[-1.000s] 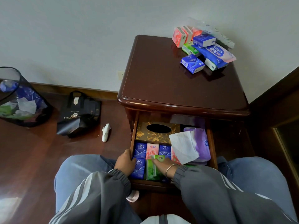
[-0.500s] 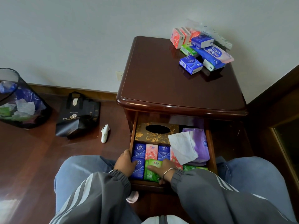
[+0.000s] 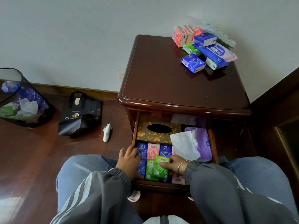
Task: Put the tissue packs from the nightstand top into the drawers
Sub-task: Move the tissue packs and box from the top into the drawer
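Right hand [image 3: 174,164]: inside the open drawer [image 3: 161,186], thumb laid across a green tissue pack [image 3: 160,165], pinching it; fingers beneath hidden, so grip probably a light one. Pack tilted, lying over a second green pack [image 3: 149,171]. Metal bracelet [image 3: 181,166] at the wrist, grey sleeve behind.

Left hand [image 3: 129,160]: at the drawer's left side, fingers fairly straight, resting on the blue packs [image 3: 141,150]; nothing gripped.

Drawer contents, front to back: rows of blue and pink packs [image 3: 152,151]; gold patterned tissue box [image 3: 155,135] at the back left; purple soft pack [image 3: 202,146] at the right, with a white tissue [image 3: 184,146] pulled out over it.

Nightstand top [image 3: 178,81]: dark polished wood. Remaining tissue packs [image 3: 205,49] heaped at the far right corner, well apart from the hands: pink, green and blue small packs and a large blue-and-pink one.

Room: pale wall with a socket [image 3: 121,75]; dark wooden floor [image 3: 40,159]; black shopping bag [image 3: 80,118], small white object [image 3: 107,132] and mesh wastebasket [image 3: 21,102] at the left.
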Demonstrator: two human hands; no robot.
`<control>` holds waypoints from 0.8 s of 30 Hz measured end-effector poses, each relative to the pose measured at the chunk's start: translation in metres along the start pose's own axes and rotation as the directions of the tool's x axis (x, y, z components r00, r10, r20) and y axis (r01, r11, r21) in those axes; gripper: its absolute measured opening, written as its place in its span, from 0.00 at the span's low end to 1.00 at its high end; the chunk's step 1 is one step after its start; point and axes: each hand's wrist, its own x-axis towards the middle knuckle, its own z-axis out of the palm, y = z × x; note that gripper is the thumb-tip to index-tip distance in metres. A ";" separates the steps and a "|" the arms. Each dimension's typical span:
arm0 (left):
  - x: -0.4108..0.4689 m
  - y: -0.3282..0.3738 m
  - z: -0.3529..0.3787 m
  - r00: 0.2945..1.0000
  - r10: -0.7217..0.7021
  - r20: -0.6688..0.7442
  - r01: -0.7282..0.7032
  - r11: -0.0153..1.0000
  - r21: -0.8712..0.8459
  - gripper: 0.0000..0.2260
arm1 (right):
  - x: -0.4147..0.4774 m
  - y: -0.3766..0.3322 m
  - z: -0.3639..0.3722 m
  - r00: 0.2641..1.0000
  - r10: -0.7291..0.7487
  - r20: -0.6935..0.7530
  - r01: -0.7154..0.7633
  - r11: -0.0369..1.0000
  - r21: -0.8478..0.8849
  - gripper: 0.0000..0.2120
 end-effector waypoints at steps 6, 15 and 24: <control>0.006 -0.003 -0.006 0.995 0.000 -0.095 -0.002 1.000 -0.022 0.28 | -0.009 0.010 -0.021 0.998 -0.026 -0.052 0.031 0.995 0.094 0.23; 0.007 -0.018 -0.026 0.986 -0.069 -0.149 -0.039 0.782 -0.622 0.10 | -0.009 0.017 -0.023 0.997 -0.067 -0.043 0.073 0.985 0.155 0.22; 0.055 -0.024 -0.034 0.971 -0.164 -0.173 0.037 0.822 -0.569 0.10 | -0.007 0.018 -0.022 0.993 -0.097 -0.063 0.110 0.962 0.251 0.22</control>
